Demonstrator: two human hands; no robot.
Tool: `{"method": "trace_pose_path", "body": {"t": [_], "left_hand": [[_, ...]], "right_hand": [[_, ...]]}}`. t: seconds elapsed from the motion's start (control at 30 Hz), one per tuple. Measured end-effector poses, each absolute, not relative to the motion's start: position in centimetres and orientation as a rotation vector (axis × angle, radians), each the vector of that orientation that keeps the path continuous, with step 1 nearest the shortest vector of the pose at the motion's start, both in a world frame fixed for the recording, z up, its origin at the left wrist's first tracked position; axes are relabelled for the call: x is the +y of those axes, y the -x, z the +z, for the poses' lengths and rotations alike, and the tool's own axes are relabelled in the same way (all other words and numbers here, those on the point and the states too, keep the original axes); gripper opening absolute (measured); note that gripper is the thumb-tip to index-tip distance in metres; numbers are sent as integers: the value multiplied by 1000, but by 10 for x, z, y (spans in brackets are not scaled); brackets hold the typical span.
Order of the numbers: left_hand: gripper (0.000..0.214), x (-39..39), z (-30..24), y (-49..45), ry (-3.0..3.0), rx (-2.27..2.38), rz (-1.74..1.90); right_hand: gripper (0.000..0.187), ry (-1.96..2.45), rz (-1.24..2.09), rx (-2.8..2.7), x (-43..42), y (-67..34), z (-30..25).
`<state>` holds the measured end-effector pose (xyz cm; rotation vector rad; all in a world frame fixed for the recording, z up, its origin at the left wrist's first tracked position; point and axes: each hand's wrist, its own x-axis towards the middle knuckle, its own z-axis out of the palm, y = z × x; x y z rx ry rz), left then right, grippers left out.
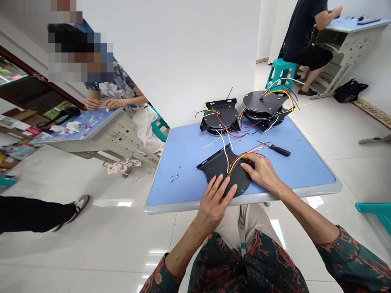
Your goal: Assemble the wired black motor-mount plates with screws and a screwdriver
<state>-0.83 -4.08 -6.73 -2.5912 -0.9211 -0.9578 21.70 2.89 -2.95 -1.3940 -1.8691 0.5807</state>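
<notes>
A black metal plate (pixel 215 165) with a rounded front and a slotted, bent-up back edge lies near the front of the blue table. Red, yellow, white and black wires (pixel 236 160) come out of a hole in its middle. My left hand (pixel 216 199) rests on the plate's front left part, fingers stretched out and lying flat. At the plate's right edge is my right hand (pixel 261 169), thumb on the rim and fingers curled beside the wires; whether it grips the rim is hard to tell. Behind it lies a screwdriver (pixel 279 150) with a black handle.
Two stacks of similar black plates with wires, a left stack (pixel 220 116) and a right stack (pixel 264 106), stand at the table's (pixel 308 171) back. Several small screws (pixel 174 177) lie at the left. Other people sit at a left desk (pixel 100 126) and a right desk (pixel 357 26).
</notes>
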Motion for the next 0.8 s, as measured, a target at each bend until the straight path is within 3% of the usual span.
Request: {"method": "trace_pose_path", "body": {"t": [0.33,0.6,0.8], "left_hand": [[46,-44,-66,6,2555,-856,-974],[46,-42,-63,14,2634,-848,-886],[45,-43,-61,14,2642,-855,-882]], "right_hand": [[30,1356,493,-1879,27,-215,-36],[41,1313,629,-1947,28,-224,-29],[39,1317,628,-1969,26,-221,-26]]}}
